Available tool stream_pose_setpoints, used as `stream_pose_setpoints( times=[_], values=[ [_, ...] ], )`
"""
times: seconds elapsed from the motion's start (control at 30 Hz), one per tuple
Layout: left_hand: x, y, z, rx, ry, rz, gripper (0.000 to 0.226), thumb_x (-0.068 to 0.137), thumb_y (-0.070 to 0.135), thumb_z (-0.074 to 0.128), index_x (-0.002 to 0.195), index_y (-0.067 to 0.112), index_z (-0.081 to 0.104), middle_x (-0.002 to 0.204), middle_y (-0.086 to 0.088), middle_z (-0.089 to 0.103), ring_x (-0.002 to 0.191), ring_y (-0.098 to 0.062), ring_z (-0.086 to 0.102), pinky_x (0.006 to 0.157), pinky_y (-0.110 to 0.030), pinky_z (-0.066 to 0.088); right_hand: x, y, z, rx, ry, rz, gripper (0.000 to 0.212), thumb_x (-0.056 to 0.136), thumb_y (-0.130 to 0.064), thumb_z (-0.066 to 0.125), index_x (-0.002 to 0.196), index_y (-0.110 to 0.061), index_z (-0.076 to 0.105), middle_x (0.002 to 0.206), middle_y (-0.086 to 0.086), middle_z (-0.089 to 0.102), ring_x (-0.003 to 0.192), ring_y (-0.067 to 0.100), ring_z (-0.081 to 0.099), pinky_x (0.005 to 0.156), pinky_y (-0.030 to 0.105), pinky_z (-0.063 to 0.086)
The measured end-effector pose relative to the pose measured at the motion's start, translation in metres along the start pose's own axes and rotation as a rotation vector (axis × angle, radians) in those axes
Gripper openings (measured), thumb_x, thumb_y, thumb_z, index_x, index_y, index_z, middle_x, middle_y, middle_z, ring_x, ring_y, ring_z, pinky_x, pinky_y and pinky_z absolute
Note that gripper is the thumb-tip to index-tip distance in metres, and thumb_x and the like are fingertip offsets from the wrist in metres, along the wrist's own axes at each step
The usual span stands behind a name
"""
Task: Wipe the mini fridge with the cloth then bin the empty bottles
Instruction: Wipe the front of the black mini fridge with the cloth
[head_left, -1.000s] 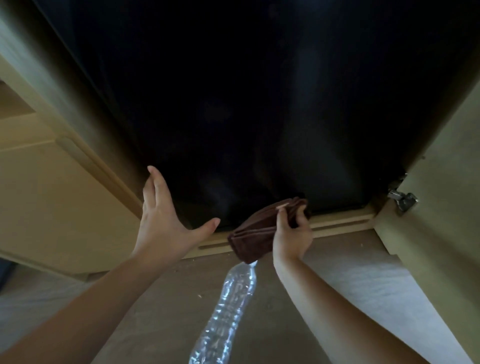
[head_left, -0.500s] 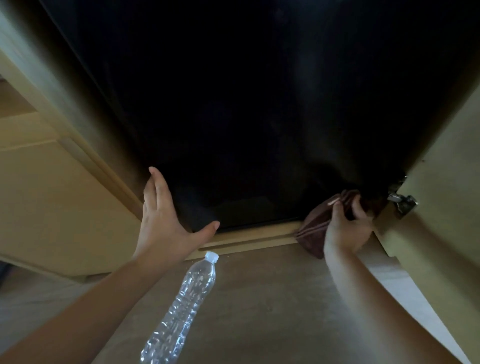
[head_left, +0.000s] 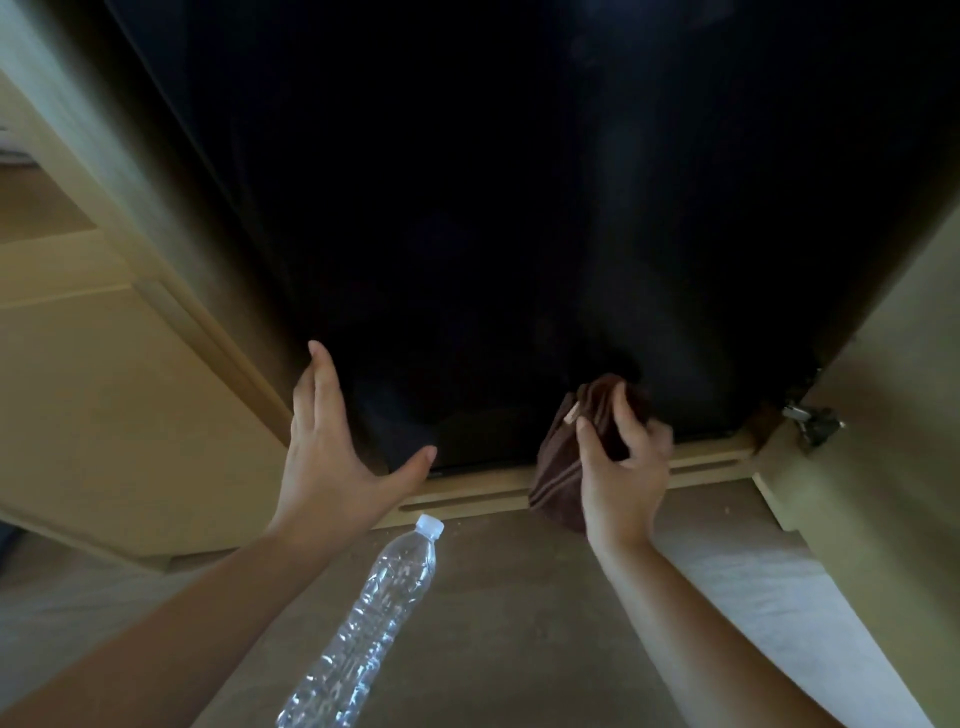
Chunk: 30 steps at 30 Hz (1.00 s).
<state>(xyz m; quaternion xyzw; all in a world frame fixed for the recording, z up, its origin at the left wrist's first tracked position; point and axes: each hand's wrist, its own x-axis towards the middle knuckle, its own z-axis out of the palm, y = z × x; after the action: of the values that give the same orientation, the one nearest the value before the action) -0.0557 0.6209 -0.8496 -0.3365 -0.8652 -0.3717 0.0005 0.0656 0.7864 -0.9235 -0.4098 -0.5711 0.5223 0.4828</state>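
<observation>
The black mini fridge (head_left: 519, 208) fills the upper view, set inside a light wooden cabinet. My right hand (head_left: 621, 467) grips a folded brown cloth (head_left: 561, 467) and presses it against the fridge's lower front, right of centre. My left hand (head_left: 332, 447) is open, fingers spread, its palm near the fridge's lower left corner. An empty clear plastic bottle (head_left: 369, 629) with a white cap lies on the floor below and between my hands, cap pointing toward the fridge.
The cabinet's wooden frame (head_left: 156, 312) runs along the left, and its base rail (head_left: 467, 499) has slots. An open cabinet door (head_left: 883, 415) with a metal hinge (head_left: 810, 421) stands at the right. Brown floor (head_left: 519, 623) lies below.
My right hand swept the cloth right to the hinge corner, then back left toward the centre. The left hand has stayed in place. The view shifted a little, so the bottle sits differently in frame.
</observation>
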Motion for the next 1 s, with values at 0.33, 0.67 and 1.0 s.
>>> stream_pose_setpoints(
  times=[0.33,0.67,1.0],
  values=[
    [0.000,-0.010,0.002,0.016,-0.054,0.026,0.125,0.059,0.054,0.074,0.129,0.047,-0.029,0.145,0.005,0.022,0.133,-0.013,0.029,0.103,-0.031,0.034,-0.003,0.028,0.012,-0.371,-0.053,-0.417,0.041,0.079,-0.006,0.068,0.119,-0.007,0.057,0.120,0.026,0.039,0.108,0.026,0.047,0.094,0.026,0.039],
    [-0.004,-0.019,0.001,-0.007,-0.118,0.011,0.119,0.067,0.044,0.074,0.130,0.045,-0.027,0.145,0.008,0.022,0.130,-0.006,0.031,0.092,-0.019,0.030,0.003,0.005,0.008,-0.241,-0.072,-0.388,0.037,0.082,-0.005,0.065,0.118,-0.004,0.054,0.117,0.014,0.036,0.102,0.002,0.039,0.087,-0.004,0.026],
    [-0.004,-0.016,0.003,0.003,-0.100,0.007,0.120,0.066,0.046,0.074,0.131,0.043,-0.028,0.146,0.008,0.020,0.125,0.001,0.027,0.092,-0.018,0.030,0.008,0.024,0.017,-0.263,0.024,-0.578,0.033,0.083,-0.017,0.060,0.115,-0.015,0.051,0.117,0.027,0.038,0.109,0.022,0.042,0.099,0.007,0.031]
  ],
)
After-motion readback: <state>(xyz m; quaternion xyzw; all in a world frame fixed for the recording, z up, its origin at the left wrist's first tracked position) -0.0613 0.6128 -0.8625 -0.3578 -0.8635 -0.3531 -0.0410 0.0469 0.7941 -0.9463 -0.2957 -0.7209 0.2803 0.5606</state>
